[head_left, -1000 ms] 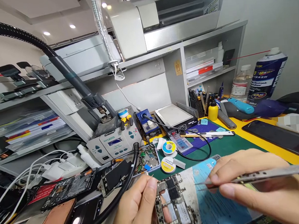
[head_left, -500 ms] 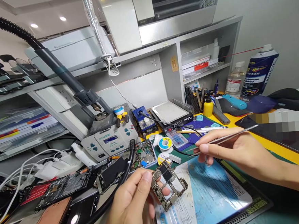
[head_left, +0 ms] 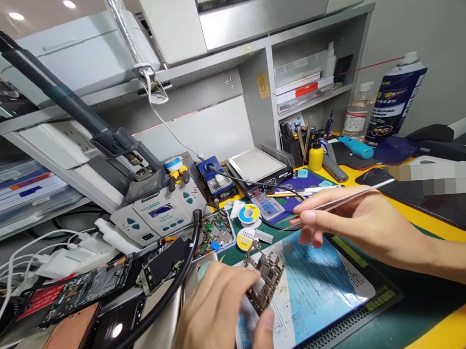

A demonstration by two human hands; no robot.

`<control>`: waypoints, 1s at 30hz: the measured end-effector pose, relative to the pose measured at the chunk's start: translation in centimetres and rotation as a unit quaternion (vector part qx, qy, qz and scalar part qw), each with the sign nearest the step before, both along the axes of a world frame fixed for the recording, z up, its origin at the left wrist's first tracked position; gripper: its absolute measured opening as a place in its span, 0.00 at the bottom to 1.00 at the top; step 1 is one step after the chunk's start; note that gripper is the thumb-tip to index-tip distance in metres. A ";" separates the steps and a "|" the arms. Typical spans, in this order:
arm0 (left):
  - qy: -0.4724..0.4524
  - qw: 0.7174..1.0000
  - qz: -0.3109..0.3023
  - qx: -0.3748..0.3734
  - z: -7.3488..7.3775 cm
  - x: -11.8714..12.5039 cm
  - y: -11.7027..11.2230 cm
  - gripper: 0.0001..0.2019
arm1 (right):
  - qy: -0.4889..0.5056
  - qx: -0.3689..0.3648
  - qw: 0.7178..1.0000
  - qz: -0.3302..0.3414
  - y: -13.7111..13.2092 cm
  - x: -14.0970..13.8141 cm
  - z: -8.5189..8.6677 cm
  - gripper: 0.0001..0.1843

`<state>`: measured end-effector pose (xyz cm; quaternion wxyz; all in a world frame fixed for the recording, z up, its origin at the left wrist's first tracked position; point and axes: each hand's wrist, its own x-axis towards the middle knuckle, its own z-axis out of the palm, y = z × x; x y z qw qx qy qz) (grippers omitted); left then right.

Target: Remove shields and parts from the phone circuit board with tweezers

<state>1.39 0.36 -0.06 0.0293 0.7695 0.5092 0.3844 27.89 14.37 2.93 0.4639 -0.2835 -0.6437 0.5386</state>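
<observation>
My left hand (head_left: 219,324) pinches a phone logic board (head_left: 266,281) by its edge, tilted above a printed blue-and-white sheet (head_left: 316,291). The board's lower end is partly hidden by my fingers. My right hand (head_left: 352,227) is shut on a pair of long steel tweezers (head_left: 341,202), with the tips pointing left toward the board's upper side. The tips are above the sheet, not touching the board. The sheet lies on a dark green work mat (head_left: 386,312).
Behind the mat stand a hot-air rework station (head_left: 156,214) and its thick black hose (head_left: 168,312). Solder wire spools (head_left: 248,214) and a parts tray (head_left: 215,234) sit nearby. Opened phones (head_left: 87,285) lie left; a spray can (head_left: 395,99) stands right.
My left hand has dropped lower and turned the board on a steeper tilt. My right hand and tweezers have shifted slightly left. The whole scene has slid as my head moved.
</observation>
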 end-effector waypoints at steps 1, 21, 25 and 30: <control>0.041 0.998 -0.020 0.032 -0.3 0.0 0.2 0.20 | 0.002 -0.006 1.000 0.002 -0.1 0.0 0.1 0.14; 0.161 0.986 0.002 0.048 -0.2 1.8 0.6 0.22 | -0.058 -0.127 0.986 0.092 -0.8 0.2 -0.5 0.11; 0.174 0.983 0.026 0.045 0.3 1.2 0.6 0.23 | -0.079 -0.157 0.978 0.113 -0.6 0.1 -0.9 0.12; 0.195 0.979 0.051 0.025 0.7 0.3 -0.1 0.19 | -0.094 -0.162 0.976 0.111 -0.5 0.1 -1.0 0.12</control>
